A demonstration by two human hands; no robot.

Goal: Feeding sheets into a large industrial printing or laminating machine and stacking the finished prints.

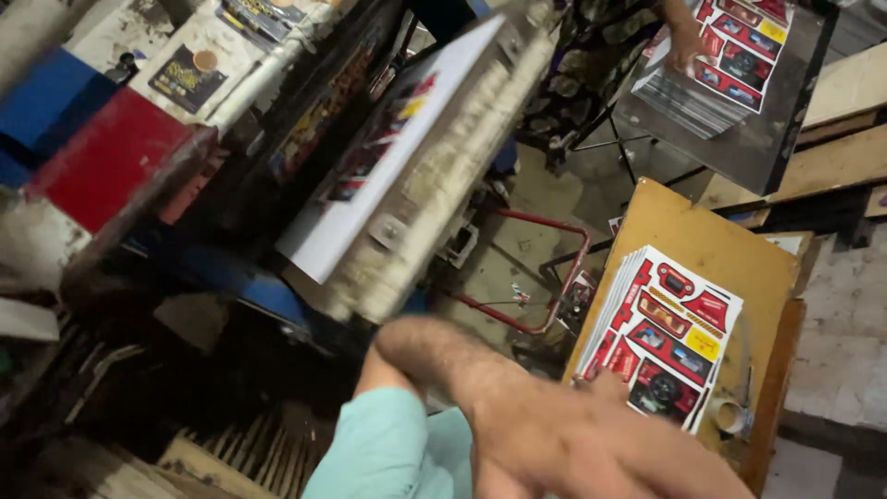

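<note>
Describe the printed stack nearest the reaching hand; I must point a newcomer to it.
Find the tilted wooden board at the right. On it lies a fanned stack of red printed sheets, by the blurred hand. The other stack, at the top, rests on grey metal under another person's hand.

Sheet stack [663, 337] lies on board [684, 231], right of press [407, 166].

Dim indoor light, brightest toward the upper right, leaves the lower left in deep shadow. The whole view is tilted and soft. The near forearm [554, 425] is smeared by motion blur, and the white press plate [407, 157] is blurred too.
</note>
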